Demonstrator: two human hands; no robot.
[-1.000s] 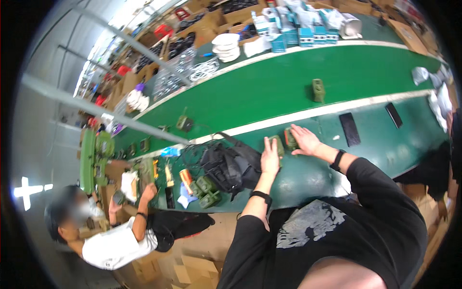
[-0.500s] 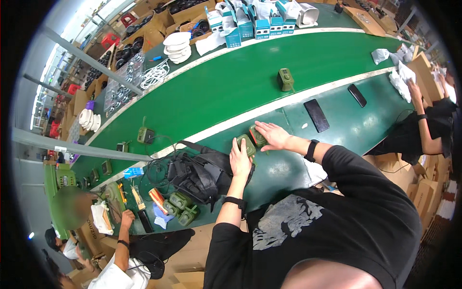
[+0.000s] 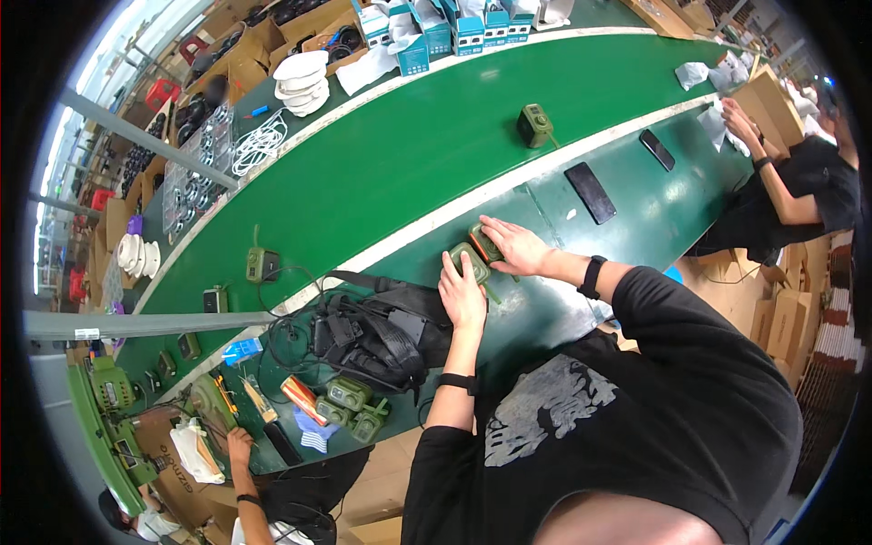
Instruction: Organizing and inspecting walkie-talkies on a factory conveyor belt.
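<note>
Two boxy olive-green devices, each with a rounded face and a stubby strap or antenna, sit side by side on the dark green table in front of me. My left hand [image 3: 464,295] grips the nearer green device [image 3: 469,258], thumb and fingers along its edges. Fingers of my right hand [image 3: 514,248] wrap over the other green device [image 3: 483,238], which shows an orange strip on its side. Both hands are close together, and the devices touch or nearly touch. Their undersides are hidden.
A black bag [image 3: 381,336] with straps and cables lies to the left, beside several green devices [image 3: 350,395]. Two phones [image 3: 590,193] rest at right. Another green device [image 3: 535,125] stands on the green belt [image 3: 391,173]. Co-workers' arms [image 3: 243,463] reach in at both sides.
My view has shifted and turned slightly. Both hands stay on the same two devices. The co-worker at lower left is now mostly out of view, and the one at right handles a white bag.
</note>
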